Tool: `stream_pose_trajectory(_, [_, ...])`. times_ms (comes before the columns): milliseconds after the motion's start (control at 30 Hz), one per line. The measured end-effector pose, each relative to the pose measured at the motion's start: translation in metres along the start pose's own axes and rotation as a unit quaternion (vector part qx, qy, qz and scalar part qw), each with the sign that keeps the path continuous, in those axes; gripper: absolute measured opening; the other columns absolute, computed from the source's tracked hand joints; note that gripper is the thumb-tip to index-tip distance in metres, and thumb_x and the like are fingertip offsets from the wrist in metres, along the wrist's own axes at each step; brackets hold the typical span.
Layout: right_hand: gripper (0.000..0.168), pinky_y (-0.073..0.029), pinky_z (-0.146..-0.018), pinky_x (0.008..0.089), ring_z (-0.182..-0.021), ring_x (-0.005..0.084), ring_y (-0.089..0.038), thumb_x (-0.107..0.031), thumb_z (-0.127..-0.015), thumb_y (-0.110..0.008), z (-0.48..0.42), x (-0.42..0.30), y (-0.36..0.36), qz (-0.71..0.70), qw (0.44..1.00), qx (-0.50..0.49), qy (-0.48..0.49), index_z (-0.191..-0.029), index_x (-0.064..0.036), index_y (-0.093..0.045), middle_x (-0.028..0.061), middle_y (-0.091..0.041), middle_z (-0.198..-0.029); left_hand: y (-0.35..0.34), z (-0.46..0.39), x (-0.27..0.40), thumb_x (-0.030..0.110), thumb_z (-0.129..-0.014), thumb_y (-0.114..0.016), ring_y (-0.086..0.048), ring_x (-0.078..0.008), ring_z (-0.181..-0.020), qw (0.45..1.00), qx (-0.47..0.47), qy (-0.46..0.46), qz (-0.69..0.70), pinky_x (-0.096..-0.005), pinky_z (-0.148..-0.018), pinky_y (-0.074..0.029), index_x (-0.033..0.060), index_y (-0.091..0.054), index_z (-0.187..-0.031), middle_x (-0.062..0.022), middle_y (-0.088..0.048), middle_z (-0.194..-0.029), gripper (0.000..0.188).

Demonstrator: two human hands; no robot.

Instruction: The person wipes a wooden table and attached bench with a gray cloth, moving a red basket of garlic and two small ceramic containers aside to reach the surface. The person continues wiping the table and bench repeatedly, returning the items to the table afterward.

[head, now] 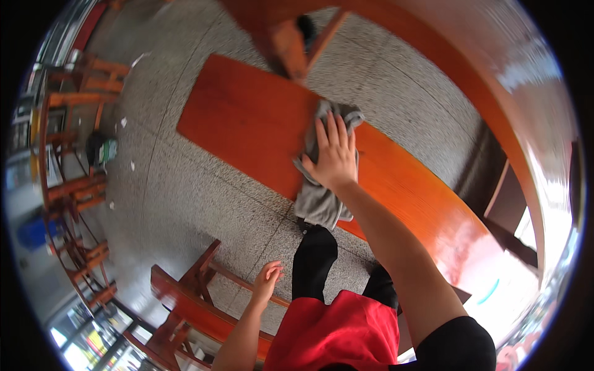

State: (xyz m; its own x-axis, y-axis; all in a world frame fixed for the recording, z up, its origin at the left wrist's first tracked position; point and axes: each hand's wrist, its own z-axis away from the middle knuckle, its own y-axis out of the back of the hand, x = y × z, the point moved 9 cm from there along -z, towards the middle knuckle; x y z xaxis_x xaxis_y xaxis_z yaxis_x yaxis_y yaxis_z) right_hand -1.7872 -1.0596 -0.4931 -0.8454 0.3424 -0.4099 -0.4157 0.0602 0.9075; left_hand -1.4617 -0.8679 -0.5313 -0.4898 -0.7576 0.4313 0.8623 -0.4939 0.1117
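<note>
My right hand [333,155] lies flat with its fingers spread on a grey cloth [320,204]. Beneath the cloth is a long reddish-orange wooden bench [250,111], and one end of the cloth hangs over the bench's near edge. Some of the cloth is hidden under my palm. To the lower left, my left hand [267,280] hangs in the air above the floor with its fingers loosely curled; no object shows in it, and it touches neither cloth nor bench.
A wooden table [441,51] curves along the top and right. Another wooden bench [195,301] stands at lower left. Wooden frames [69,190] line the far left, with a dark and green item [103,149] beside them. White scraps [124,122] lie on the speckled floor.
</note>
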Motion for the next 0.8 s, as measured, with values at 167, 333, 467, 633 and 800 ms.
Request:
stream_pose_trajectory(167, [0.078, -0.012, -0.110, 0.0475, -0.136, 0.0284, -0.016, -0.051, -0.077, -0.053, -0.143, -0.124, -0.046, 0.061, 0.992, 0.073, 0.081, -0.137, -0.007, -0.030, 0.0135, -0.021, -0.146, 0.089, 0.027, -0.085, 0.025, -0.093, -0.046, -0.057, -0.0165, -0.097, 0.984, 0.109, 0.094, 0.107, -0.0295, -0.081, -0.044, 0.0093, -0.050, -0.121, -0.0067, -0.059, -0.109, 0.031])
stream_pose_trajectory(333, [0.078, -0.012, -0.110, 0.0456, -0.136, 0.0249, -0.017, -0.052, -0.076, -0.055, -0.197, -0.230, -0.083, 0.069, 0.980, 0.045, 0.179, -0.137, -0.010, -0.033, 0.0099, -0.023, -0.146, 0.104, 0.079, -0.159, 0.041, -0.085, -0.054, -0.058, -0.0224, -0.097, 0.953, 0.150, 0.182, 0.189, -0.0353, -0.083, -0.045, 0.0080, -0.048, -0.123, -0.0111, -0.057, -0.110, 0.050])
stream_pose_trajectory(467, [0.067, -0.015, -0.110, 0.0445, -0.133, 0.0243, -0.022, -0.049, -0.075, -0.057, -0.125, -0.275, -0.114, 0.064, 0.918, -0.080, 0.384, -0.128, -0.009, -0.045, 0.0061, -0.034, -0.139, 0.099, 0.106, -0.186, 0.038, -0.088, -0.050, -0.058, -0.0216, -0.096, 0.956, 0.137, 0.180, 0.186, -0.0347, -0.083, -0.045, 0.0079, -0.045, -0.124, -0.0112, -0.057, -0.111, 0.048])
stream_pose_trajectory(633, [0.063, -0.008, -0.112, 0.0466, -0.138, 0.0163, -0.013, -0.020, -0.079, -0.056, -0.060, -0.239, -0.126, 0.087, 0.881, -0.098, 0.455, -0.137, -0.023, -0.034, -0.0072, -0.019, -0.148, 0.099, 0.078, -0.132, 0.031, -0.091, -0.047, -0.058, -0.0203, -0.096, 0.973, 0.112, 0.158, 0.130, -0.0334, -0.081, -0.045, 0.0086, -0.048, -0.123, -0.0106, -0.058, -0.111, 0.039])
stream_pose_trajectory(800, [0.068, -0.006, -0.113, 0.0446, -0.138, 0.0161, -0.009, -0.027, -0.077, -0.063, 0.031, -0.137, -0.090, 0.050, 0.895, -0.177, 0.406, -0.138, -0.024, -0.033, -0.0081, -0.016, -0.149, 0.073, 0.053, -0.054, 0.028, -0.093, -0.046, -0.057, -0.0195, -0.096, 0.993, 0.073, 0.070, 0.068, -0.0322, -0.083, -0.044, 0.0072, -0.048, -0.123, -0.0110, -0.056, -0.112, 0.036])
